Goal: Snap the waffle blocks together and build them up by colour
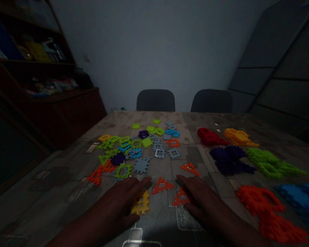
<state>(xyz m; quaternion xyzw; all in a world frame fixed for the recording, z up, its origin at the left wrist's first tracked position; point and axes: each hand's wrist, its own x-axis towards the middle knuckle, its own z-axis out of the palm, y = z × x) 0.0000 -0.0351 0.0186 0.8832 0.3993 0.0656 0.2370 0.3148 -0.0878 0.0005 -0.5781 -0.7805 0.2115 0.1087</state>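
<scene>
My left hand (122, 200) hovers low over the near part of the table, fingers stretched and thumb apart. Partly covered by it is a yellow square lattice piece (143, 203); I cannot tell whether they touch. Opposite, my right hand (202, 199) is also open, its fingers and thumb beside an orange triangular piece (180, 198). Between the hands lies another orange triangular piece (162, 185), with a third orange triangle (190, 168) just beyond my right fingertips. A grey square piece (142, 165) and a lime frame piece (123, 171) rest past my left fingers.
Many loose interlocking pieces spread over the table's left and middle. Sorted piles stand at right: red (208, 136), yellow (238, 136), purple (229, 159), lime (271, 163), orange (262, 199), blue (298, 197). Two chairs (156, 100) stand behind the table (74, 209); a cabinet (74, 106) is left.
</scene>
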